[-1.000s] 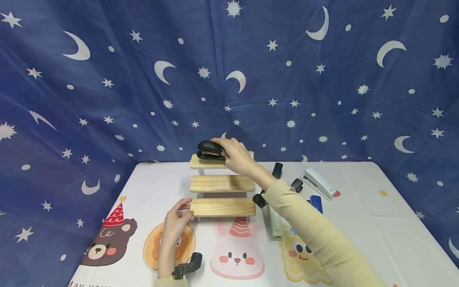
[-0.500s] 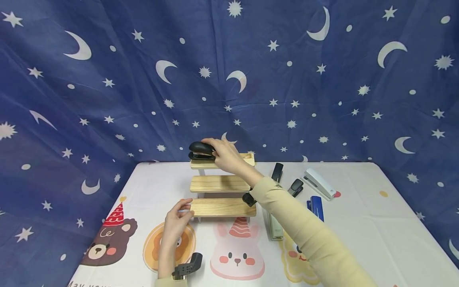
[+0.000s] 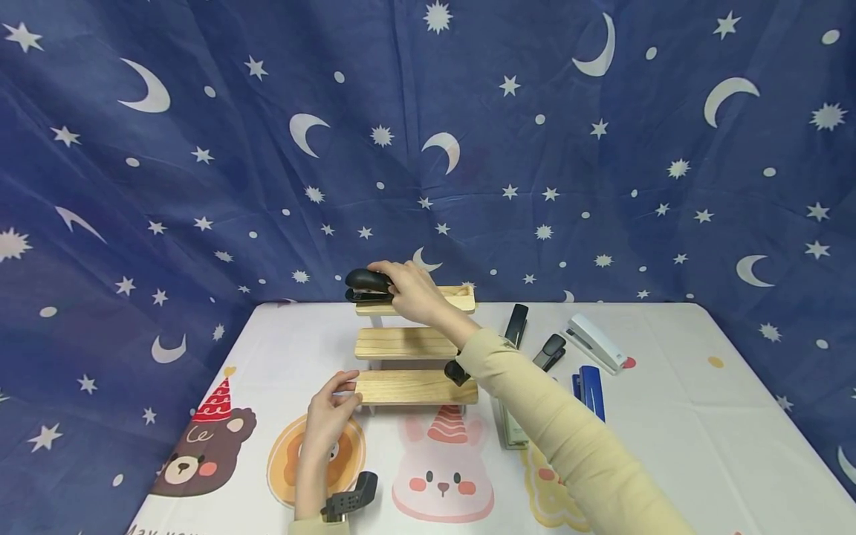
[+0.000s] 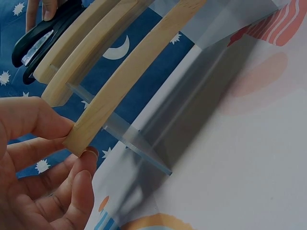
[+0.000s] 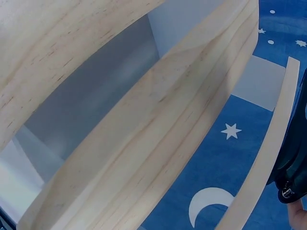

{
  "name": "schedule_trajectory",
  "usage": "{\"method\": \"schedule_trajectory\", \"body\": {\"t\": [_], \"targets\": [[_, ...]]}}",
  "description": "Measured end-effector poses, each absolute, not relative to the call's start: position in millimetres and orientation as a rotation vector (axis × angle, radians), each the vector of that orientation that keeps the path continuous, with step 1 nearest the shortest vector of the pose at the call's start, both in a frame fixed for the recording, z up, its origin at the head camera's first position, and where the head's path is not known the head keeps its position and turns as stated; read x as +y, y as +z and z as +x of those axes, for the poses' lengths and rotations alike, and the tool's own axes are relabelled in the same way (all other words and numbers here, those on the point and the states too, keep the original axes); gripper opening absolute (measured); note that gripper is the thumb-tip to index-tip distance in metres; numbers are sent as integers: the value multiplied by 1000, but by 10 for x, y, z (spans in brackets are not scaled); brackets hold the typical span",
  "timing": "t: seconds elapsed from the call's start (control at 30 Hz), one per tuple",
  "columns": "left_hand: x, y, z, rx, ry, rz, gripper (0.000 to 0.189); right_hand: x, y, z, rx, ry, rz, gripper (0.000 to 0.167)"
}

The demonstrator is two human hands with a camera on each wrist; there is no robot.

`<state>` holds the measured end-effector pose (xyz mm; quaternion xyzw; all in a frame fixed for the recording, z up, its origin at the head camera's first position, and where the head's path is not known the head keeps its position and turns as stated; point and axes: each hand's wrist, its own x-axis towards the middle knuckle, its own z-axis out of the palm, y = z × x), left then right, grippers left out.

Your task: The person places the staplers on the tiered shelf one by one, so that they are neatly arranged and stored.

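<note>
A black stapler (image 3: 368, 285) lies along the left end of the top step of a three-step wooden shelf (image 3: 414, 388), its front sticking out past the left edge. My right hand (image 3: 416, 291) grips the stapler's rear part from above. In the left wrist view the black stapler (image 4: 45, 38) shows beside the top board, fingers on its back. My left hand (image 3: 329, 412) pinches the left end of the lowest board between thumb and fingers; the left wrist view shows this left hand (image 4: 43, 163) at the board's end. Clear side supports hold up the boards.
Right of the shelf lie several staplers: a long one with a black top (image 3: 516, 324), a small black-and-grey one (image 3: 551, 352), a pale one (image 3: 595, 342) and a blue one (image 3: 590, 392). My right forearm passes over the long one. A starry blue curtain (image 3: 428, 148) hangs behind.
My right hand has moved left along the top step with the black stapler, whose front now juts past the step's left end. The left hand has stayed on the lowest board.
</note>
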<state>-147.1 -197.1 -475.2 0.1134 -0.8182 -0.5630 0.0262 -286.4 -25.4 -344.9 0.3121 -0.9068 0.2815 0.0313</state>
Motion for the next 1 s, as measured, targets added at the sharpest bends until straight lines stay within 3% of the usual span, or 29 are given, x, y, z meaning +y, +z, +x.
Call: {"method": "schedule_trajectory", "body": {"t": [1.0], "targets": [[-1974,-4756,-1470,-2513,-1764,352,44,-265,-3497,-2875,-2741,1042,948,45]]}}
